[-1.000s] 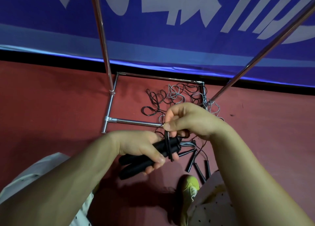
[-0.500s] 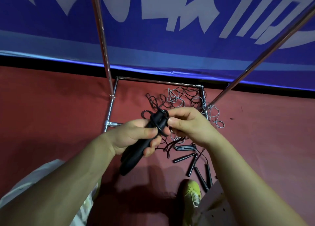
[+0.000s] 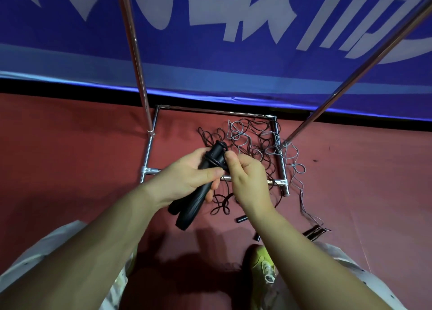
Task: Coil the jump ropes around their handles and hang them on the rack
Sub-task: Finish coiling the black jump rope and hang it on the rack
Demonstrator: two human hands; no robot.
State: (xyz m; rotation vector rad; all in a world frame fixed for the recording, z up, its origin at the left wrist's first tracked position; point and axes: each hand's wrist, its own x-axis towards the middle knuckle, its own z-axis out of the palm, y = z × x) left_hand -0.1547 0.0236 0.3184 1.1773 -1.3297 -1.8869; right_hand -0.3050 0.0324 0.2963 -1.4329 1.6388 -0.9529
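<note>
Gripping paired black handles (image 3: 198,188) in left hand (image 3: 187,181), pinching black rope (image 3: 216,162) with right hand (image 3: 245,179).
Beyond hands: tangled black and grey ropes (image 3: 252,141) across chrome rack (image 3: 149,160) base; loose handles (image 3: 312,232) lower right, beside yellow shoe (image 3: 261,263).

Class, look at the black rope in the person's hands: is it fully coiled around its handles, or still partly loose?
Partly loose. A few loops circle the handles, but the black rope trails down to the floor.

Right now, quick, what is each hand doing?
Left hand: closed, gripping the two black handles.
Right hand: closed, pinching the black rope wound around them.
</note>
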